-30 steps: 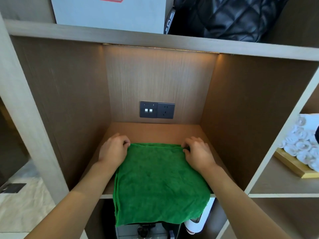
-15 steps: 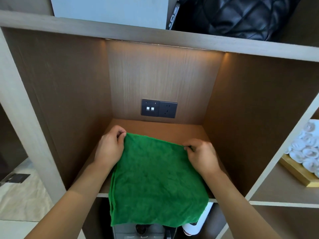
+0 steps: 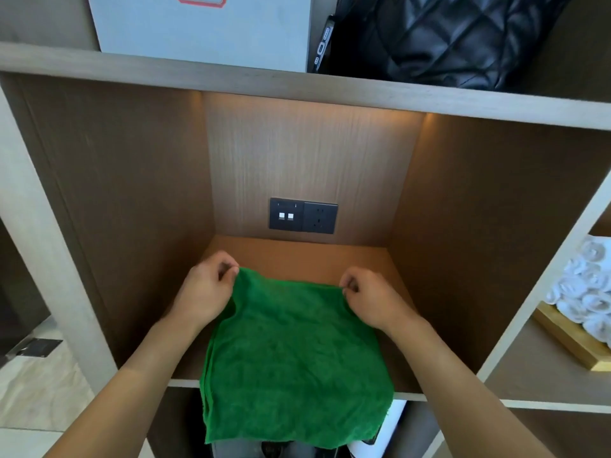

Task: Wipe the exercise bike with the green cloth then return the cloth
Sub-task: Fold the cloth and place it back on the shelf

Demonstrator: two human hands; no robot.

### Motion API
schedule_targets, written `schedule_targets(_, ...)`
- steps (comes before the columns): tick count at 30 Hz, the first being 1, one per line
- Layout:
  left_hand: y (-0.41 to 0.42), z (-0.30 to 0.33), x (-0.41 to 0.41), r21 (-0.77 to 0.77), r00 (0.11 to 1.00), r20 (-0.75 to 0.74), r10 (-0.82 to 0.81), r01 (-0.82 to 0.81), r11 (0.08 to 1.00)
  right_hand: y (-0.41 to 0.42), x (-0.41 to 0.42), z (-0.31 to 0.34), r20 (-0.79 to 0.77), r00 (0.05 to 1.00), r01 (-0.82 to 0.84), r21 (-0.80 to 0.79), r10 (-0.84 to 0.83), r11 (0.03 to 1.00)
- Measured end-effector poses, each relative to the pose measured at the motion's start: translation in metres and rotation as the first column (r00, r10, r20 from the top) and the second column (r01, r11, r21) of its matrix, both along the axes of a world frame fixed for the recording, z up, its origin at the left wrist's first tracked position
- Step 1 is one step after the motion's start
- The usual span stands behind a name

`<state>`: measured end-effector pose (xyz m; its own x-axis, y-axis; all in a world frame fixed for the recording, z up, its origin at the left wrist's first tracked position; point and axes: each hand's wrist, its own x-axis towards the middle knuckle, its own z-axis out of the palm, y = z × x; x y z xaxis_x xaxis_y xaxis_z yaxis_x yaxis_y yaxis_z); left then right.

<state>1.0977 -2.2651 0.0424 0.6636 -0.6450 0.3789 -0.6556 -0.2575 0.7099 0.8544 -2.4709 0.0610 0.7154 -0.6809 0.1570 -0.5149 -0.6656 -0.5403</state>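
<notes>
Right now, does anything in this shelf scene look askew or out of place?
Only the green cloth: pinched at its far corners by the left hand and right hand, it overhangs the shelf edge.

The cloth (image 3: pixel 294 365) is a plain, strong green with no pattern. The shelf (image 3: pixel 297 256) beneath it is warm orange-brown wood, its front edges pale beige. Behind the cloth, the socket plate (image 3: pixel 303 215) is dark grey with two small white squares. Above the cloth, a pale grey box (image 3: pixel 205 28) carries a red outline (only partly in view) beside a black quilted bag (image 3: pixel 446 38) stitched in diamonds. Right of the cloth, white rolled towels (image 3: pixel 588 289) sit in a gold tray (image 3: pixel 572 342).
</notes>
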Motion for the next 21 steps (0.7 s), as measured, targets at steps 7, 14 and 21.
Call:
schedule_targets(7, -0.008, -0.019, -0.01, 0.254, 0.983, 0.185, 0.015, -0.063, 0.965, 0.0, 0.0, -0.027, -0.171, 0.983, 0.039, -0.153, -0.066, 0.987)
schedule_targets(14, -0.015, -0.012, -0.005, 0.237, 0.985, 0.174, -0.009, -0.033, 0.971, -0.005, 0.004, -0.022, -0.279, 0.954, 0.062, -0.181, -0.112, 0.981)
schedule_targets(21, -0.006, -0.004, 0.004, 0.057, 0.991, -0.052, 0.119, -0.116, 0.992, -0.008, -0.019, -0.017, 0.218, 0.962, 0.189, -0.083, -0.167, 0.979)
